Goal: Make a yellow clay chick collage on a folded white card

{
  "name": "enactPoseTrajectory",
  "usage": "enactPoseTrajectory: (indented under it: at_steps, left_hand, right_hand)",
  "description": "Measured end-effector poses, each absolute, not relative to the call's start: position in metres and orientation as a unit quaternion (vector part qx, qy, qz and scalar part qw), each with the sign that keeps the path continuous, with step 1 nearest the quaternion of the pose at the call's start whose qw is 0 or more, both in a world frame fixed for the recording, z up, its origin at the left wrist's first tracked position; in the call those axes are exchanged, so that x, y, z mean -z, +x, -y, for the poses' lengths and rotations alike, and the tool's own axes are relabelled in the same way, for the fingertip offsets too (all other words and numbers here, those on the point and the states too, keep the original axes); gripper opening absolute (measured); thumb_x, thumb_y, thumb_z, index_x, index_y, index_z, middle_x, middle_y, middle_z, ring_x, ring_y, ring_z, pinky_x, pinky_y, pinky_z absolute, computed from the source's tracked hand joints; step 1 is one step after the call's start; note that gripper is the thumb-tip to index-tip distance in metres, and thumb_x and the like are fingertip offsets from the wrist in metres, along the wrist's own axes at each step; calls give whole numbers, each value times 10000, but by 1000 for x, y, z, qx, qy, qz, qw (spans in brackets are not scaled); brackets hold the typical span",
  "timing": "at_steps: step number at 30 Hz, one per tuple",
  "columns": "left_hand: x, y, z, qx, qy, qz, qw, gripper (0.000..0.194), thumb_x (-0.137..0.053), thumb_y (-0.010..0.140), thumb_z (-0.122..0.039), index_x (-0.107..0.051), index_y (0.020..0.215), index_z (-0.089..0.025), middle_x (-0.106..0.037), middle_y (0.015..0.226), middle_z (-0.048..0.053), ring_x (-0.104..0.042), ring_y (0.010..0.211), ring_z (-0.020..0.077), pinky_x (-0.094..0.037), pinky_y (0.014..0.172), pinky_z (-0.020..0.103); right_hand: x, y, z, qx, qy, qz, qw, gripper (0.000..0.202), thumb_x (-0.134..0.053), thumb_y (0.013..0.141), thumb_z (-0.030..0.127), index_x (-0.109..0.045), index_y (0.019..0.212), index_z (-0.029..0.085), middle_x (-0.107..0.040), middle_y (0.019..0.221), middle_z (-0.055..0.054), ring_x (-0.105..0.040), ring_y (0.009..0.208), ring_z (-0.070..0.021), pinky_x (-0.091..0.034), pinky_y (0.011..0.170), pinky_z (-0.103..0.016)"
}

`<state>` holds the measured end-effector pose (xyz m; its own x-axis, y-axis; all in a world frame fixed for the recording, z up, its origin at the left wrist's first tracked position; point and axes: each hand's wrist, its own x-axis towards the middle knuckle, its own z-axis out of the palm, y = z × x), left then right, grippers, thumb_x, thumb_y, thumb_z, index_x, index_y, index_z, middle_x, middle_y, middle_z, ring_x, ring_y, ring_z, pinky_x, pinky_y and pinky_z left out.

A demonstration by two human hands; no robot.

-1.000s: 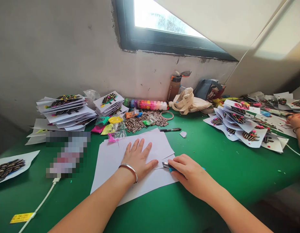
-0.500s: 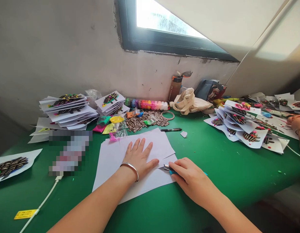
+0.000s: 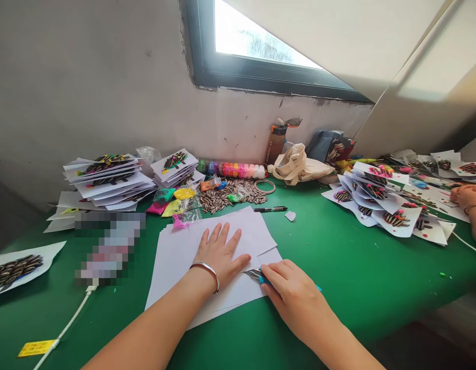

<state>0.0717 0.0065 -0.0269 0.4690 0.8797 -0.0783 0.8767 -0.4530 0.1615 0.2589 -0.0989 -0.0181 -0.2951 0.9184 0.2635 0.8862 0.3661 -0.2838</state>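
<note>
Below the window (image 3: 268, 49), a green table (image 3: 338, 267) is stretching across the view. Near its middle, the paper (image 3: 176, 262) is lying in a loose pile, its sheets overlapping unevenly and one edge showing a slit to the right of the left hand (image 3: 221, 257). Seed-decorated cards are standing in piles on both sides, the left pile (image 3: 110, 185) rising beyond a pixelated patch and the right pile (image 3: 380, 200) leaning outward near another person's hand (image 3: 467, 195). The left hand is pressing flat on the paper, its fingers spreading and its thumb pointing right. Just beside it, the right hand (image 3: 293, 290) is pinching the knife (image 3: 255, 274) between thumb and fingers, the blade lying low at the paper, near the left thumb. Against the wall, a cloth bag (image 3: 299, 167) is slumping beside the bottle (image 3: 275, 145), which is standing upright. Seeds (image 3: 214, 199) are lying scattered behind the paper. The pen (image 3: 270, 209) is resting near the paper's far corner, and a scrap (image 3: 290, 216) is lying just beside it.
</note>
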Motion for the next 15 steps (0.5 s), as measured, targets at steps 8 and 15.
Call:
enactPoseTrajectory:
  at_steps: [8, 15]
  left_hand:
    - [26, 73, -6, -5, 852, -517, 78, 649, -198, 881, -640, -295, 1432, -312, -211, 1533, 95, -121, 1408, 307, -69, 1102, 549]
    - [26, 73, -6, -6, 853, -516, 81, 641, -190, 885, -630, -290, 1434, -314, -215, 1533, 85, -122, 1408, 302, -71, 1105, 544]
  right_hand:
    - [18, 245, 97, -28, -555, 806, 202, 168, -507, 840, 88, -575, 947, 197, -606, 827, -45, -539, 779, -200, -444, 691, -324]
    - [18, 233, 100, -17, -545, 812, 210, 178, -485, 855, 94, -565, 975, 198, -612, 829, -53, -545, 765, -201, -439, 674, -320]
